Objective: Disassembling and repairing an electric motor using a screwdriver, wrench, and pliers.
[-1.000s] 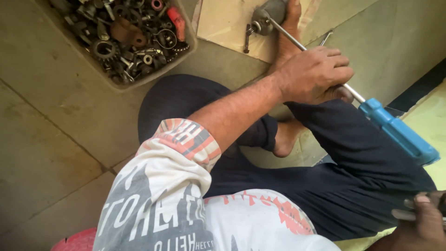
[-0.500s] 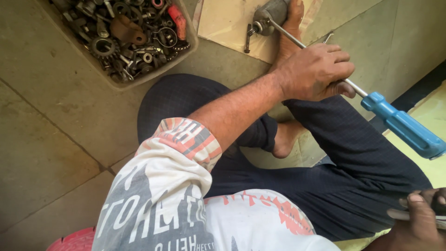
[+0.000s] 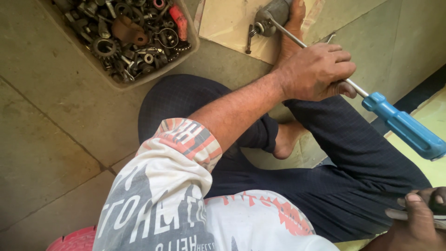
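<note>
Item: long screwdriver, steel shank with a blue handle. We record it lying on a slant, handle at the lower right, tip set against a grey metal part at the top of the view. That part rests on a pale sheet spread over the stone floor, and a bare foot presses beside it, just past the screwdriver's tip.

Left hand: closed around the screwdriver's shank, about midway along it, between the tip and the blue handle, knuckles up.

Right hand: well away from the screwdriver, below its handle at the lower right edge of the view. We see the fingers curled round a slim, pale, partly dark object; it is cut off by the edge and we cannot tell what it is.

Beneath the screwdriver: legs in dark trousers, folded, with a second bare foot tucked under the left forearm.

Left of the screwdriver's tip: a shallow tray on the floor, heaped with gears, bearings, rings and a red piece.

Farthest from the screwdriver, at the bottom left edge: a red rim, only partly seen.
</note>
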